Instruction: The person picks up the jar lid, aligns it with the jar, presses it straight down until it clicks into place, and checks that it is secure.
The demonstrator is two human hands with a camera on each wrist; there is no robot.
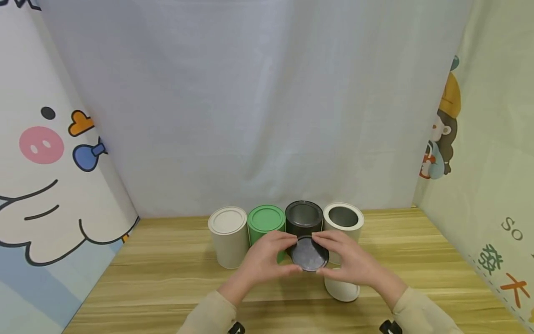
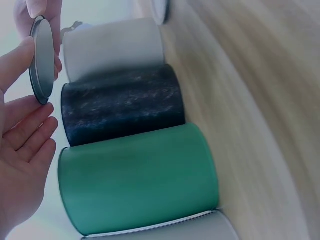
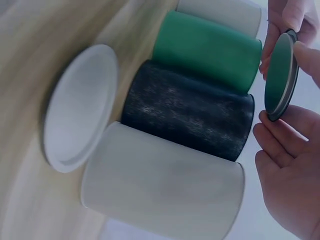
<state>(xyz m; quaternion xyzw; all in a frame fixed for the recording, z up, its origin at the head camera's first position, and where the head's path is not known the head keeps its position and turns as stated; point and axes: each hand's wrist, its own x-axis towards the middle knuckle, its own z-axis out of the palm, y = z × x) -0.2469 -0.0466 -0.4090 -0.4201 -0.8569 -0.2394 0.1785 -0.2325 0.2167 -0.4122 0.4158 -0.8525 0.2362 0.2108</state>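
Note:
Between both hands a round black lid (image 1: pixel 309 253) is held by its rim, in front of and above the uncovered black can (image 1: pixel 304 214). My left hand (image 1: pixel 267 256) pinches its left edge with thumb and fingers. On the opposite edge my right hand (image 1: pixel 352 256) grips it the same way. In the right wrist view the underside of the lid (image 3: pixel 279 75) looks greenish and shiny. An uncovered white can (image 1: pixel 344 218) stands right of the black one, and a white lid (image 1: pixel 342 288) lies on the table before it.
Left of the black can stand a green can (image 1: pixel 267 219) and a light grey can (image 1: pixel 228 221), both with lids on. All the cans form one row on the wooden table (image 1: pixel 167 273), near a pale curtain (image 1: pixel 233 116). Printed cloths hang at both sides.

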